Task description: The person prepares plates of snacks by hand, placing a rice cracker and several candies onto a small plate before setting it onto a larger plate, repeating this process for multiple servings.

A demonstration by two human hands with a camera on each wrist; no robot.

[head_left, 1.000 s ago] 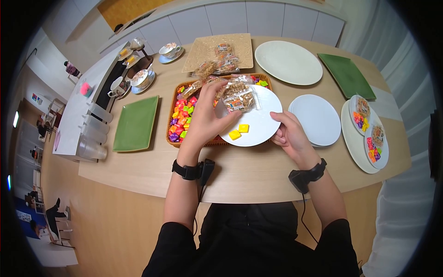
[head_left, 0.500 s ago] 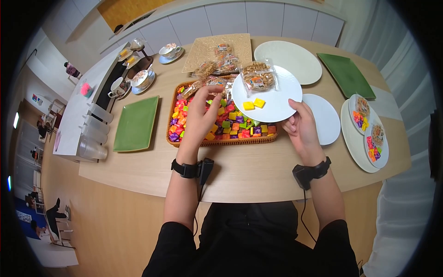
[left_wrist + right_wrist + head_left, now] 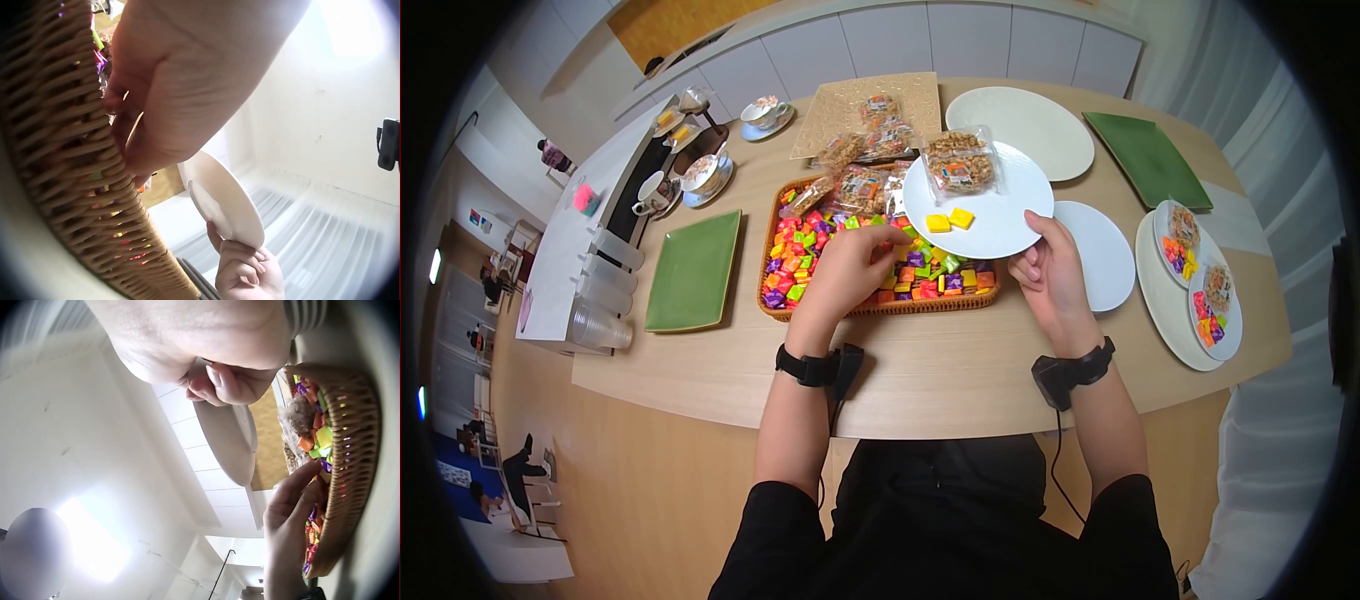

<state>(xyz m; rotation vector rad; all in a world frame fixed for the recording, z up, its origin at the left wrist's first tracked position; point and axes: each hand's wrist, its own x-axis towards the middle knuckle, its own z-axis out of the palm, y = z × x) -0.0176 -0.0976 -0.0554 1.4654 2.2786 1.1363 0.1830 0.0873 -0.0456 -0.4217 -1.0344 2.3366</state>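
My right hand (image 3: 1055, 280) grips the edge of a white plate (image 3: 1010, 195), thumb on top and fingers beneath. On the plate lie two yellow wrapped candies (image 3: 950, 220) and a clear packet of nutty snack bars (image 3: 960, 165). To its left, my left hand (image 3: 850, 265) reaches over the front of a wicker basket (image 3: 880, 310) filled with colourful wrapped candies (image 3: 805, 240). In the right wrist view the left fingertips (image 3: 314, 467) touch the candies, thumb and forefinger apart. Several snack packets (image 3: 863, 187) lie at the basket's back.
A stack of white plates (image 3: 1100, 260) stands right of the basket. Farther right, an oval platter (image 3: 1155, 300) bears two filled plates. Green plates (image 3: 693, 270) lie left and far right. A large oval plate (image 3: 1025, 120) and a patterned board (image 3: 820, 115) sit behind. Cups stand at left.
The right hand has moved the plate up and right, off the basket's front. The left hand has left the snack packet on the plate and come down to the candies.
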